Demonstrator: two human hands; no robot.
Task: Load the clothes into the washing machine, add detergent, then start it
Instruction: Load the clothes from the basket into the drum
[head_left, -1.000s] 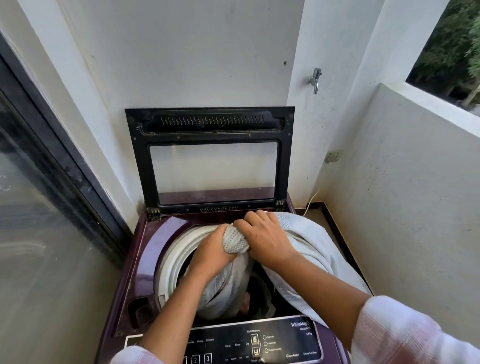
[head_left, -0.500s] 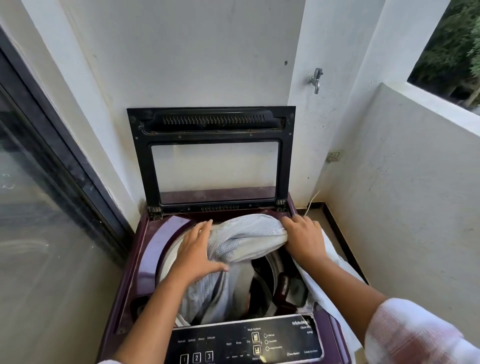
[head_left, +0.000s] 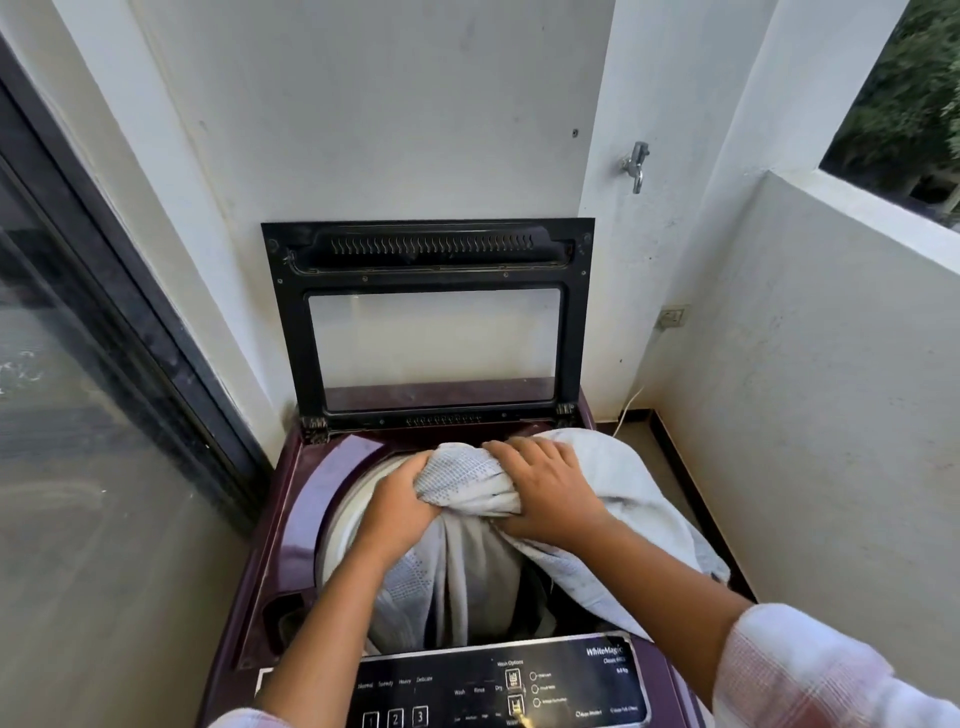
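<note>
Left hand (head_left: 400, 506) and right hand (head_left: 545, 488) bunching cloth (head_left: 467, 480), hanging down into drum (head_left: 353, 499)

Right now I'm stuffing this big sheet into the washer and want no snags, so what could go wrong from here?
Part of the sheet hangs outside over the washer's right edge; it could slide out or be caught when the lid comes down. Both hands, left and right, grip one bunch above the drum, so the sheet may go in as a tight wad and possibly wash unevenly.
</note>
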